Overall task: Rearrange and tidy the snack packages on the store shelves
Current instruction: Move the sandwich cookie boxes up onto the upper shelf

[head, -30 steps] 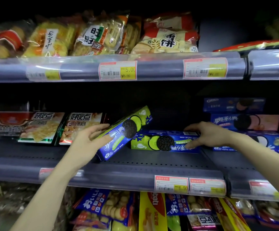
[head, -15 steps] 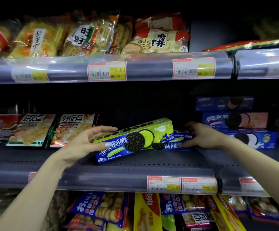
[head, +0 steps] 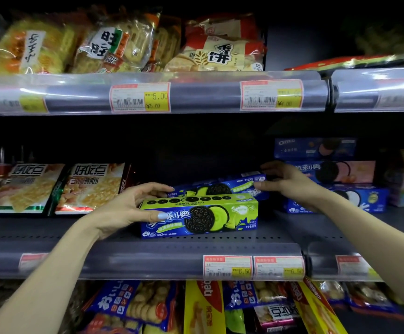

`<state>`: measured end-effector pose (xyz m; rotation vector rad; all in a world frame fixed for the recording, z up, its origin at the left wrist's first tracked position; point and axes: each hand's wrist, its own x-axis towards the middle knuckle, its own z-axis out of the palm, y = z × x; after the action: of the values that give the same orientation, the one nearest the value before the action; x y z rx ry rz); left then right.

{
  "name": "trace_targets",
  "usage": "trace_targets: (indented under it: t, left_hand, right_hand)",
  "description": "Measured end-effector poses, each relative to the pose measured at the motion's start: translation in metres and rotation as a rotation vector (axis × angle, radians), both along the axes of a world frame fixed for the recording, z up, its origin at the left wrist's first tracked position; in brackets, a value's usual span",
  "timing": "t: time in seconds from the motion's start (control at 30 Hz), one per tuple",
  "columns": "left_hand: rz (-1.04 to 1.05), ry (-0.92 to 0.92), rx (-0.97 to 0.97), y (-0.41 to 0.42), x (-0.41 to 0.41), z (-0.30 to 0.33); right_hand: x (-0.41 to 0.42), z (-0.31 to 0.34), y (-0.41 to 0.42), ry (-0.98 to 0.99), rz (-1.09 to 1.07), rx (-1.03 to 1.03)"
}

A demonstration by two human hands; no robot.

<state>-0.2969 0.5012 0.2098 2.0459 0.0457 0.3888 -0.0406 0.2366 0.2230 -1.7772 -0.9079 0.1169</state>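
Snack packages fill three shelves; the work sits on the middle shelf (head: 51, 239), where a green-and-blue cookie box (head: 198, 216) stands upright on its long edge near the front lip, roughly mid-length. Behind it a second matching box (head: 222, 188) leans tilted, its right end raised toward the stack of blue cookie boxes (head: 336, 174) at the shelf's right end. Cracker bags (head: 58, 186) lean at the left end.

Risks, by my reading: the front box is narrow-based and close to the lip, so a careless release could tip it forward off the shelf. The rear box, lifted at one end only, could slide or knock the front one. The right forearm passes just beside the blue stack and might nudge it.

The left hand (head: 126, 208) grips the front box's left end, thumb across its face and fingers curled over the top. The right hand (head: 290, 183) pinches the rear box's right end.

Half a second ago the front box hung tilted above the shelf; now it stands level on it, and the rear box has risen at its right end.
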Motion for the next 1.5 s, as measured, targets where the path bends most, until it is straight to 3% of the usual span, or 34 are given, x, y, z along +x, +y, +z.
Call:
trace_targets:
  t: [0.1,0.23,0.47,0.7,0.9,1.07,1.33,1.5]
  left_hand:
    - [0.024,0.001,0.016,-0.004,0.003,0.002]
    - [0.071,0.002,0.192,-0.01,0.008,0.008]
    - [0.232,-0.122,0.176,-0.014,0.032,0.02]
    - [0.143,0.05,0.351,-0.032,0.066,0.036]
    - [0.213,0.173,0.423,-0.025,0.061,0.031]
    - [0.231,0.196,0.221,-0.016,0.046,0.024]
    - [0.413,0.042,-0.106,-0.013,0.05,0.004]
    - [0.465,0.006,-0.18,-0.019,0.059,0.005]
  right_hand:
    - [-0.004,0.008,0.007,0.042,0.0,0.142]
    - [-0.006,0.013,0.011,0.093,0.03,0.202]
    - [-0.006,0.011,0.011,0.141,0.077,0.286]
    - [-0.011,0.012,0.013,0.153,0.116,0.325]
    - [-0.012,0.007,0.005,0.092,0.091,0.175]
    - [-0.014,-0.002,0.003,0.108,0.112,0.017]
    - [-0.027,-0.006,-0.003,0.232,0.256,-0.221]
    - [-0.025,-0.003,-0.012,0.109,0.35,-0.429]
